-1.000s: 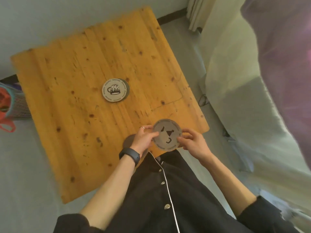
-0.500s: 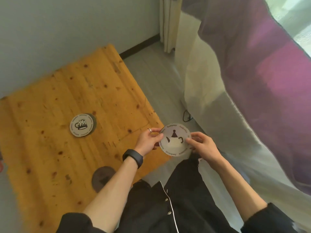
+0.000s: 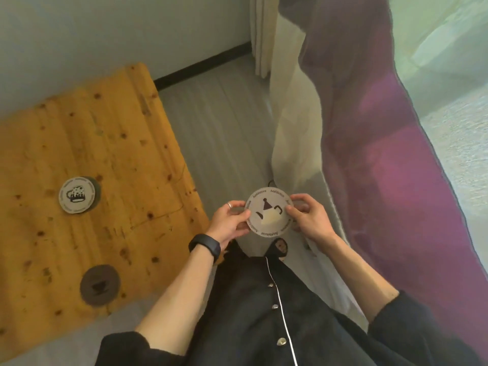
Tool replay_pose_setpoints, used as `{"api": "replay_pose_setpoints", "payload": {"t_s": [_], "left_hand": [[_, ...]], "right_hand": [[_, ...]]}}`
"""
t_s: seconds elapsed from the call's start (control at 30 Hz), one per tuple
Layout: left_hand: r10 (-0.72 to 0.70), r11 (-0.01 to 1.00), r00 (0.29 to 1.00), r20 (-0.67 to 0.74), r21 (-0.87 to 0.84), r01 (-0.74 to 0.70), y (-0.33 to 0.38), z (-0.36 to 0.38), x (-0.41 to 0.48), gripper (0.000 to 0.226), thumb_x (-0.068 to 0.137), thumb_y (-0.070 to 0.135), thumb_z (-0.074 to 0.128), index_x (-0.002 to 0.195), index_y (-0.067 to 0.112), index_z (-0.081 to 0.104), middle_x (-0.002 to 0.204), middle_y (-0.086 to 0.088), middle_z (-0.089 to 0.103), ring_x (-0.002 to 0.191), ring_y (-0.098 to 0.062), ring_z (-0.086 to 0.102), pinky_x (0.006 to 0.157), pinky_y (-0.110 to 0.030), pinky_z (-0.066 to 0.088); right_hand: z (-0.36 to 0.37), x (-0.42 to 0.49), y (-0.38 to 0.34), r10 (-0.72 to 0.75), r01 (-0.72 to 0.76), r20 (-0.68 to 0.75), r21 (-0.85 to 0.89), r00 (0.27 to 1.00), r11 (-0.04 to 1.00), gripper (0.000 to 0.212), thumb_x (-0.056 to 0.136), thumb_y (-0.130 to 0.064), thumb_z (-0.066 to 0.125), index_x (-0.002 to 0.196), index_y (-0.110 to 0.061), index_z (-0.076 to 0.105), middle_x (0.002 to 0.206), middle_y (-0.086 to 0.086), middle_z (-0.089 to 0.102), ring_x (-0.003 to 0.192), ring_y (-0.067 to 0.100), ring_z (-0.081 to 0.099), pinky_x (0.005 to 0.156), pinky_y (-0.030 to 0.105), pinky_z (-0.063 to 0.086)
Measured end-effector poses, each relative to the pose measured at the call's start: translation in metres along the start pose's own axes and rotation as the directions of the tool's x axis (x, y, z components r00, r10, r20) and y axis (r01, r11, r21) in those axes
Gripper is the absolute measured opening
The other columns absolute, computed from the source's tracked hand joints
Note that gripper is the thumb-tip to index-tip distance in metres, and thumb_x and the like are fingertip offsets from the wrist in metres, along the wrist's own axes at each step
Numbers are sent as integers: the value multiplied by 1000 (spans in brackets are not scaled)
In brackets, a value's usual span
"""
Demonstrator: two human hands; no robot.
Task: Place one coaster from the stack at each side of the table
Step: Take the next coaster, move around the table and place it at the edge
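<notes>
Off the table's (image 3: 111, 154) right edge, both hands, left (image 3: 229, 225) and right (image 3: 311, 220), pinch one coaster (image 3: 269, 212), probably headed for the next side, so it needs setting down flat.

The wooden surface (image 3: 111, 143) is running off the picture's left edge, its far left side out of sight. On it, the stack (image 3: 79, 195) is showing only a dark sliver of whatever lies under its top coaster, so the count cannot be told. A dark coaster (image 3: 99, 284) near the front edge is blurring, its emblem too faint to make out. The ring of lettering on the held coaster (image 3: 269, 211) is too small to read in full, and fingers (image 3: 295, 211) are covering both its side edges. The purple curtain (image 3: 383, 154) is being cut off at top and right.
</notes>
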State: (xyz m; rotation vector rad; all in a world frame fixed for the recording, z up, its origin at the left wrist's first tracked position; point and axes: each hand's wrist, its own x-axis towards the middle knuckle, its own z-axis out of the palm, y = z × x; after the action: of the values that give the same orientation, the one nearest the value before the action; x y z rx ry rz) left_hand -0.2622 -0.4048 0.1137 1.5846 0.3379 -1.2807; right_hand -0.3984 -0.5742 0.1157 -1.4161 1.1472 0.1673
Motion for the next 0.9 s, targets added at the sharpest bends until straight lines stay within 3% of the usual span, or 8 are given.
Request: {"api": "replay_pose_setpoints", "payload": {"t_s": [0.13,0.27,0.43,0.57,0.67,0.83,0.9], "left_hand": [[8,991,997,-71,-135,-17,19,-16,14,35,92,-3,60,123,12,57,120,-10,63,111,-31,64,90,-47,56],[1,968,991,-131,-247,-33,37,-39,30,33,92,-4,60,120,14,57,115,-7,63,107,-28,64,86,-43,57],[-7,916,981,-194,-394,-71,59,-67,52,35,91,-4,60,121,12,55,108,-5,64,95,-21,67,94,-48,54],[-55,861,966,-251,-503,-82,71,-85,63,33,92,-4,60,119,14,55,107,-6,66,90,-20,68,84,-41,57],[-87,775,949,-304,-619,-127,81,-97,71,34,92,-4,60,121,13,54,113,-11,67,90,-21,68,75,-35,58],[-196,630,872,-448,-739,-238,100,-115,89,31,91,-3,63,117,12,55,119,-14,64,93,-26,67,79,-38,59],[-238,587,828,-508,-754,-294,115,-124,97,29,89,-3,64,113,12,56,118,-11,62,86,-23,67,69,-32,59]], "right_hand": [[15,29,-32,-1,2,115,-14,993,1000,24,93,-19,69,116,-23,63,106,16,72,98,32,72,73,43,64],[39,62,-75,-33,54,204,-97,978,994,26,93,-18,69,118,-22,62,107,16,71,99,29,71,71,34,64],[73,103,-128,-17,73,314,-166,949,984,24,93,-11,69,114,-21,63,105,16,72,97,31,73,76,44,64],[102,131,-165,5,109,386,-274,923,955,23,93,-10,69,111,-22,62,102,14,71,89,23,74,63,28,63],[129,158,-196,24,166,458,-369,889,914,25,93,-11,69,116,-17,62,99,10,71,87,19,74,68,31,63],[192,207,-253,70,309,598,-507,799,804,22,90,-17,73,111,-16,67,102,7,74,92,19,74,77,37,64],[221,228,-277,95,389,656,-551,748,738,24,90,-18,73,113,-13,67,102,5,74,92,20,74,78,36,63]]}}
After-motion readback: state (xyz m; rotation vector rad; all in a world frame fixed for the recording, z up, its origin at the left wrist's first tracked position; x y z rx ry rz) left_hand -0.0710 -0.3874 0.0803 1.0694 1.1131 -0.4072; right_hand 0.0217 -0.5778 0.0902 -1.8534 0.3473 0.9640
